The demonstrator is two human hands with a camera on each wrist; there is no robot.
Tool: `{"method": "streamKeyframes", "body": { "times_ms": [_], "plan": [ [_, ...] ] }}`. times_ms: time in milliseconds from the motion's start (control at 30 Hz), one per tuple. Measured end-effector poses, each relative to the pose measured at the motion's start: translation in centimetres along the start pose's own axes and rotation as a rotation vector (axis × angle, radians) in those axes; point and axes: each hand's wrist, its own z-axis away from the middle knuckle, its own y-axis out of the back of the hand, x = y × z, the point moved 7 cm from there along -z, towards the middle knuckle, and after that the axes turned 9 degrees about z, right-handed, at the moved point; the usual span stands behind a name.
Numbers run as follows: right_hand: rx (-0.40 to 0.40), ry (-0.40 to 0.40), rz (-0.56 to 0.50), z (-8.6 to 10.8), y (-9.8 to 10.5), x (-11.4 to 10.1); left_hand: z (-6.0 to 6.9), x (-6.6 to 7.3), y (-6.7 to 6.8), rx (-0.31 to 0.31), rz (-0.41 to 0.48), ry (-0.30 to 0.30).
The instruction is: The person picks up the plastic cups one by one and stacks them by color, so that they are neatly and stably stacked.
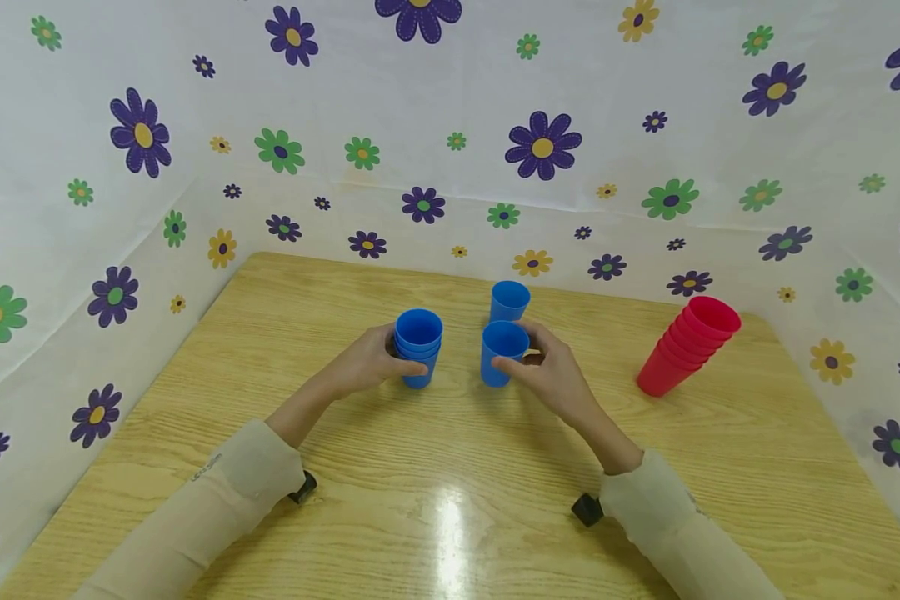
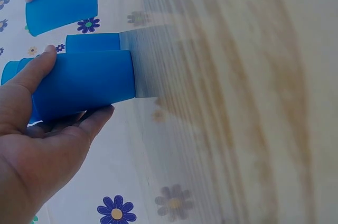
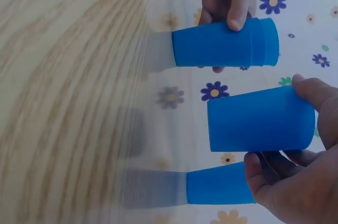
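Observation:
My left hand point(image 1: 366, 363) grips a small stack of blue cups point(image 1: 419, 348), thumb on the near side and fingers around the far side. The stack is upright on the wooden table, its rims nested closely. A single blue cup point(image 1: 492, 354) is pinched near its rim by my right hand point(image 1: 561, 379). In the right wrist view this held cup point(image 3: 259, 121) is raised off the tabletop. Just behind it, another blue cup point(image 1: 509, 298) stands on the table, partly hidden in the head view.
To the right, a tall stack of red cups point(image 1: 678, 354) stands on the wooden table point(image 1: 360, 517). White cloth point(image 1: 450, 100) printed with flowers walls in the back and both sides. Dark wrist devices point(image 1: 588, 510) show below the sleeves.

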Motion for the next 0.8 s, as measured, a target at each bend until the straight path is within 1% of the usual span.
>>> {"method": "streamKeyframes", "body": {
  "times_ms": [267,400,600,800],
  "plan": [
    [-0.018,0.001,-0.013,0.7,0.3,-1.7,0.1,0.2,-0.1,-0.004,-0.003,-0.004],
    [-0.033,0.02,-0.026,0.8,0.5,-2.8,0.1,0.2,0.0,0.003,-0.014,-0.001],
    [-0.036,0.044,-0.017,0.5,0.8,-4.3,0.0,0.2,0.0,0.009,-0.026,0.001],
    [-0.024,0.064,0.004,-0.1,0.8,-5.7,0.1,0.1,0.0,0.003,-0.017,-0.002]
  ]
}}
